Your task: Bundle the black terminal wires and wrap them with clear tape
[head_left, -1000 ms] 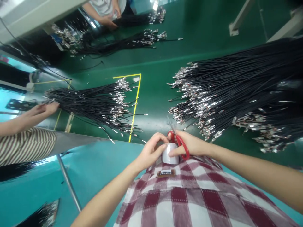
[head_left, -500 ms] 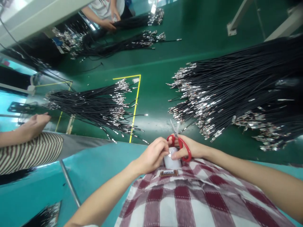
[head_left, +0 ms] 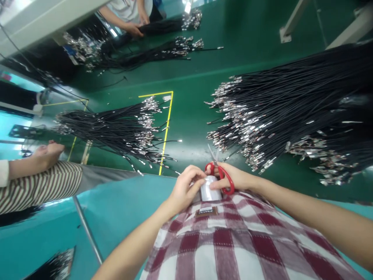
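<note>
Close to my chest, a shiny whitish roll [head_left: 210, 191] that looks like tape sits between both hands. My left hand [head_left: 186, 184] pinches at its upper left edge with thumb and fingertips. With my right hand [head_left: 230, 177] I hold red-handled scissors [head_left: 228, 179], their blades parted and aimed away from me toward the table. The thumb of that same hand presses on the roll's face, while its other fingers are partly hidden behind the roll and handles.
A large heap of black cables [head_left: 291, 89] with metal ends lies on the green table [head_left: 192, 116] to the right. A smaller cable bundle [head_left: 110, 126] lies left, beside yellow tape lines [head_left: 166, 134]. A co-worker's arm [head_left: 37, 161] is at left; another person's hands [head_left: 135, 28] handle cables across.
My left hand has opened its grip slightly and shifted a little left along the roll's edge. The roll has tilted, showing more of its side. The co-worker's hands at left have come together.
</note>
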### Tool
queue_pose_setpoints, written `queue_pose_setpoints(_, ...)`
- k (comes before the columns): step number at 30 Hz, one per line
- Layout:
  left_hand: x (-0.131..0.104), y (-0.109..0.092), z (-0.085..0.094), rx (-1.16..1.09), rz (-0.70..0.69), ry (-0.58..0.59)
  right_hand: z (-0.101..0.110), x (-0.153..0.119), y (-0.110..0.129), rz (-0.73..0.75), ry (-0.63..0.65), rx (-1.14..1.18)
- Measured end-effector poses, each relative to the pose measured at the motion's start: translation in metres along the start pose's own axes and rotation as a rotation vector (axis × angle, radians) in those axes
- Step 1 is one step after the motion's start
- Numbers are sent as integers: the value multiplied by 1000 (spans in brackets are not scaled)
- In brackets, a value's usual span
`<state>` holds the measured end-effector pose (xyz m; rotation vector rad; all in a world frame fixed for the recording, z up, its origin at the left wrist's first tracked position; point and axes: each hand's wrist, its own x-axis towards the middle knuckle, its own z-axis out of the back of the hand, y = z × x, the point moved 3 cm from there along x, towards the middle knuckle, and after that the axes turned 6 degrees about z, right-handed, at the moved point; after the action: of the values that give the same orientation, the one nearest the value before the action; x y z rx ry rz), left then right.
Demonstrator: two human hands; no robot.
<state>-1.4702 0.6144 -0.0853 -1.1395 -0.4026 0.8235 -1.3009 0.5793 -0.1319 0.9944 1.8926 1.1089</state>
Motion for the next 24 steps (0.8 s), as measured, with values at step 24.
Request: queue_pose_setpoints(24, 29, -16, 6, 199, -85, 194, 15, -30, 91, 62, 236, -1892)
